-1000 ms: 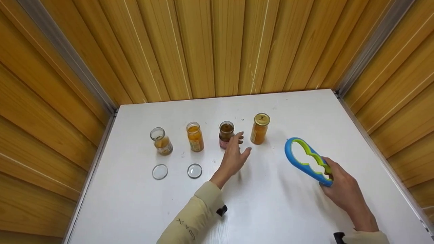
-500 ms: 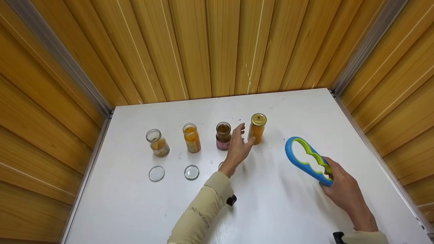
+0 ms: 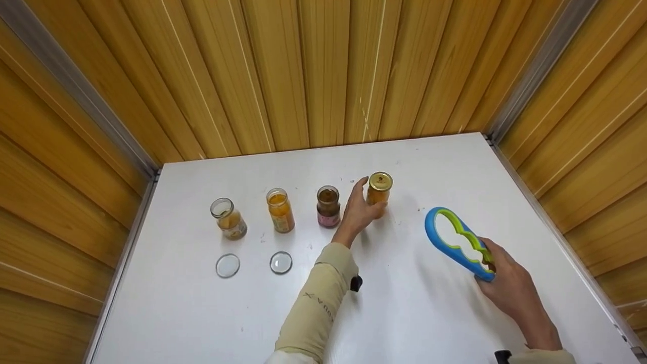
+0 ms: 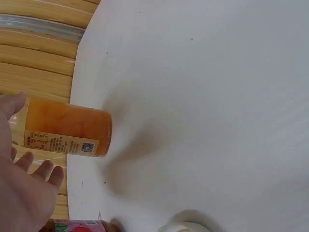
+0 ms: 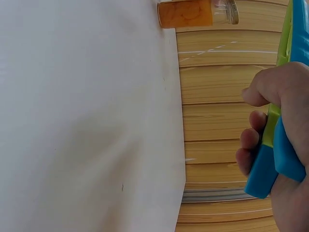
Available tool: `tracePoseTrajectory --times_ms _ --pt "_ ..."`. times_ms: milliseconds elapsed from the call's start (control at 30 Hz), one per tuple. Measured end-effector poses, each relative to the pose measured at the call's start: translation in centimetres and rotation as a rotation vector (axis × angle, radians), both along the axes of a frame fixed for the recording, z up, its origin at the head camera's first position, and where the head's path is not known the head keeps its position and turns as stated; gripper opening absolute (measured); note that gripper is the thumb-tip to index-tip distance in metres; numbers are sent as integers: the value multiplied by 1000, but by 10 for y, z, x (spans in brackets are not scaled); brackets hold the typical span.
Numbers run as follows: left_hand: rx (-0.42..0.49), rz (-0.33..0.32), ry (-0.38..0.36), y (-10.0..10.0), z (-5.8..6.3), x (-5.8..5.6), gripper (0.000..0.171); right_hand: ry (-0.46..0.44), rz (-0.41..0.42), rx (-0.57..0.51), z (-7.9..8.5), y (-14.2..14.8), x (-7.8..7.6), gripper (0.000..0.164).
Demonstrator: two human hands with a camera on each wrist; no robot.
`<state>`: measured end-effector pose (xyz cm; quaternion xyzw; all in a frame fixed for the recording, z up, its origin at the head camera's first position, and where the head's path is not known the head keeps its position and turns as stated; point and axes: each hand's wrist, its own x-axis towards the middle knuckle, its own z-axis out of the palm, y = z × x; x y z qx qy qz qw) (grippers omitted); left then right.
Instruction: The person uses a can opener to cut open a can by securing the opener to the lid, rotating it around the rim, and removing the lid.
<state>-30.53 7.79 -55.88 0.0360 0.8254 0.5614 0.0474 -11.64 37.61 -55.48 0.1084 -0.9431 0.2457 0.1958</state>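
My left hand (image 3: 359, 210) is at the tall jar of orange fruit with a gold lid (image 3: 380, 182), which stands upright at the right end of a row. In the left wrist view the thumb overlaps the neck of this jar (image 4: 67, 125), while the other fingers are spread loosely beside it, their tips not wrapped round the glass. My right hand (image 3: 510, 278) grips the handle end of a blue and green jar opener (image 3: 445, 242), held over the right side of the table. Its fingers curl round the handle in the right wrist view.
Three uncapped jars stand to the left: a pale-fruit jar (image 3: 230, 222), an orange-fruit jar (image 3: 281, 212) and a dark jar with a pink label (image 3: 328, 210). Two lids lie in front, one lid (image 3: 228, 265) left of another lid (image 3: 281, 262). Wood-patterned walls border the white table (image 3: 404, 308).
My left hand has moved right from in front of the dark jar to the gold-lidded jar. The right hand keeps its hold on the jar opener, and the head view has shifted slightly.
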Motion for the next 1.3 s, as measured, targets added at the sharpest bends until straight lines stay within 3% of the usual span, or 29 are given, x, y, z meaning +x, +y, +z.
tracePoseTrajectory --times_ms 300,567,800,1000,1300 --pt "104 -17 -43 10 8 -8 86 -3 -12 -12 -1 -3 1 81" --pt "137 10 -101 9 6 -13 82 14 3 -22 -4 -7 2 83" --pt "139 20 -88 6 4 -12 70 -4 -4 -27 -4 -8 4 82" --pt "123 -34 -82 -1 1 -7 71 -3 -11 -34 -2 -6 3 81" --pt "126 -164 -71 -9 -2 12 71 7 -13 -26 4 -8 2 82"
